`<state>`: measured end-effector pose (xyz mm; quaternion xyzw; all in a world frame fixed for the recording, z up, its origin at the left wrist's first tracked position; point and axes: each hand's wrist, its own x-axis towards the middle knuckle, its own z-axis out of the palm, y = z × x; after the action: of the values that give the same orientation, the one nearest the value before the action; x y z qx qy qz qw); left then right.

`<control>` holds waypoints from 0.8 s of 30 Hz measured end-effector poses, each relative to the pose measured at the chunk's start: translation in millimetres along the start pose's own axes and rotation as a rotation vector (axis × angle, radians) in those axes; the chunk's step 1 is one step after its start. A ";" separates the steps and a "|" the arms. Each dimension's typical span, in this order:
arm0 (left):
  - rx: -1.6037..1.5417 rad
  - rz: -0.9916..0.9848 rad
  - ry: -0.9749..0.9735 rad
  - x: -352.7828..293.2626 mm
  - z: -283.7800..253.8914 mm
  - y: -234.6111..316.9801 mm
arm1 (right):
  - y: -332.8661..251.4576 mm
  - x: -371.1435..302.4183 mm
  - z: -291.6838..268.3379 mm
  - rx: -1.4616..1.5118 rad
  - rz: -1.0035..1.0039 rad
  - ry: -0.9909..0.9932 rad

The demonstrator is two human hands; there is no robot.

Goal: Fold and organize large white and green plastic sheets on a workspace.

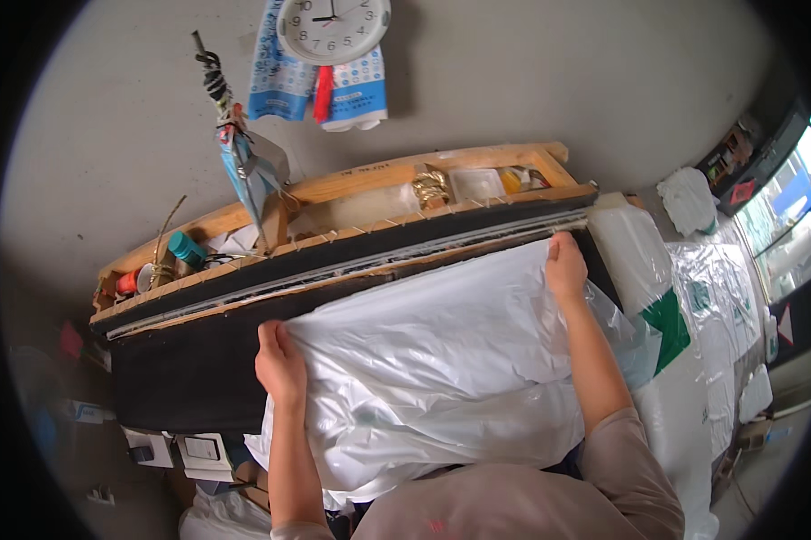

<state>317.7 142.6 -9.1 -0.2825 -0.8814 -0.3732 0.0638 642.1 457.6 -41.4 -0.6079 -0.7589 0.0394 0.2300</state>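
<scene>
A large white plastic bag [432,333] stretches between my two hands over a black-covered work surface [189,378]. My left hand [281,360] is closed on the bag's left far corner. Farther off to the right, my right hand [565,265] grips its other far corner. The bag's far edge is pulled fairly straight, close to a long metal strip [360,274] along the back of the surface. Its near part hangs in wrinkled folds against my body.
Behind the surface runs a wooden tray [351,189] holding a teal-capped container [186,249], a gold twine roll [430,187] and a red item. A wrapped rod [230,144] rises there. Plastic-wrapped packs [635,252] stand at right. A clock [333,27] hangs on the wall.
</scene>
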 end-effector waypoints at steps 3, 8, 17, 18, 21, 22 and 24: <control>-0.005 0.019 0.052 34.6 22.6 19.9 | -6.1 36.9 12.8 0.272 0.167 0.250; 0.078 -0.054 0.076 46.9 39.6 14.5 | 25.8 56.3 52.3 0.392 0.346 0.320; -0.188 -0.017 0.091 53.7 30.2 17.3 | -0.9 76.0 -28.0 0.598 0.514 -0.145; -0.146 -0.059 0.055 53.0 25.2 8.3 | -9.0 81.8 -40.3 0.558 0.650 -0.420; -0.295 0.148 0.113 38.9 24.7 19.9 | 23.8 84.3 -25.4 0.263 0.252 -0.067; -0.360 0.218 0.108 24.4 13.2 36.6 | 5.4 59.5 -16.6 0.106 0.052 0.309; -0.417 0.662 0.253 -11.6 -11.4 59.4 | -15.1 16.5 -5.6 0.188 -0.186 0.390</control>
<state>358.6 162.9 32.3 -0.5094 -0.6337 -0.5349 0.2298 628.1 468.0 -26.3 -0.5076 -0.7459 -0.0296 0.4303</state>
